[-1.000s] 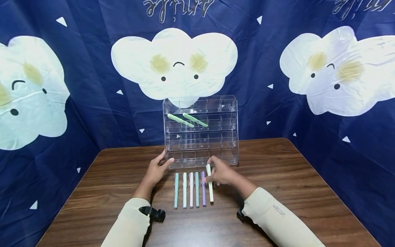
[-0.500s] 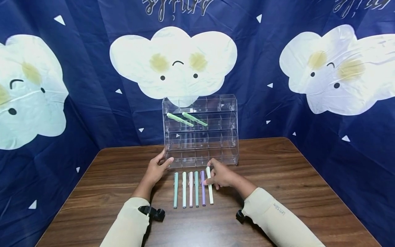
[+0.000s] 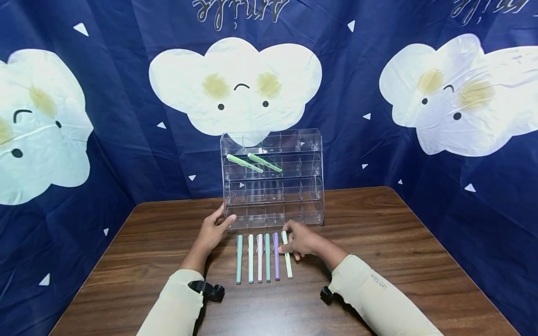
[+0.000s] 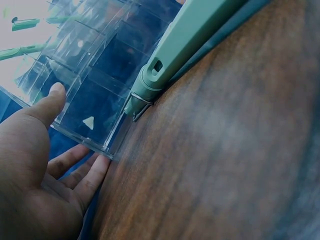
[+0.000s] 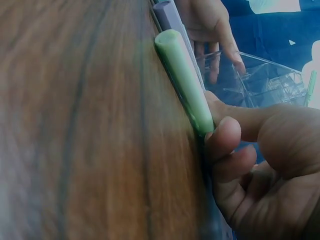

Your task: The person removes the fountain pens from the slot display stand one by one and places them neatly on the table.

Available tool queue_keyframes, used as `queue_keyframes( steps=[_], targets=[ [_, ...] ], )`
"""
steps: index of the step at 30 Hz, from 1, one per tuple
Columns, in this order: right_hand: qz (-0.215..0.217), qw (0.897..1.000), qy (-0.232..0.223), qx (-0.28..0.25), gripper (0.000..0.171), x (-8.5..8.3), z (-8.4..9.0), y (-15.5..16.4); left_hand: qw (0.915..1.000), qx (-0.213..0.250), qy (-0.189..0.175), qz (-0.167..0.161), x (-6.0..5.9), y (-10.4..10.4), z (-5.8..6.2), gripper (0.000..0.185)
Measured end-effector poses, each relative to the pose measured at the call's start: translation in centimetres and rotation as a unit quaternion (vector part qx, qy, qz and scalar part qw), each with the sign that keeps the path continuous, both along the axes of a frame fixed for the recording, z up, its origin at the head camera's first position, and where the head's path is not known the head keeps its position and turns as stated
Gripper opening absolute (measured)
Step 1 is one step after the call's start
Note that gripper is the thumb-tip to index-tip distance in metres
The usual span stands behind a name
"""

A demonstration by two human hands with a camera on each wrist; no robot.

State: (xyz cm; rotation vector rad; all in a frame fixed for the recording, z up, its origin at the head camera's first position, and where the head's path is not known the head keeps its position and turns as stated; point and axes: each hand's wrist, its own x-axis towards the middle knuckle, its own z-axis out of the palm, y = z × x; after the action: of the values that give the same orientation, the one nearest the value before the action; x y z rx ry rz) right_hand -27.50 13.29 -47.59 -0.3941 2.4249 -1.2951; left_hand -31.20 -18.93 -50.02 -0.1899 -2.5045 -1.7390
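Observation:
A clear acrylic organizer [image 3: 294,186] stands at the back of the wooden table [image 3: 399,242], with two green pens [image 3: 245,163] lying in an upper row. Several pens lie in a row in front of it, from a teal pen [image 3: 239,259] on the left to a purple pen [image 3: 276,259]. The light green pen [image 3: 287,266] is rightmost, and my right hand [image 3: 294,242] pinches it near its far end between thumb and fingers [image 5: 225,137]. My left hand [image 3: 218,226] rests against the organizer's lower left corner, its thumb [image 4: 47,102] flat on the front wall.
A dark blue cloth with white clouds [image 3: 235,86] hangs behind and to both sides of the table. Bare wood lies left and right of the pen row. Small black wrist mounts [image 3: 212,290] sit on the sleeves.
My right hand has drawn the light green pen slightly toward me and lower onto the table beside the purple pen. The left hand has stayed on the organizer.

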Motion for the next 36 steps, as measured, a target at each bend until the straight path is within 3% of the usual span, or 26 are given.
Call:
queue_keyframes(
  steps=[21,36],
  targets=[
    [-0.004,0.997,-0.024,-0.067,0.065,-0.2,-0.7,0.1,1.0,-0.006,-0.001,-0.003,0.0,0.0,0.0,0.075],
    [0.013,0.999,-0.021,-0.022,0.077,-0.1,0.8,0.7,1.0,-0.006,-0.001,0.001,0.1,0.1,-0.1,0.076]
  ],
)
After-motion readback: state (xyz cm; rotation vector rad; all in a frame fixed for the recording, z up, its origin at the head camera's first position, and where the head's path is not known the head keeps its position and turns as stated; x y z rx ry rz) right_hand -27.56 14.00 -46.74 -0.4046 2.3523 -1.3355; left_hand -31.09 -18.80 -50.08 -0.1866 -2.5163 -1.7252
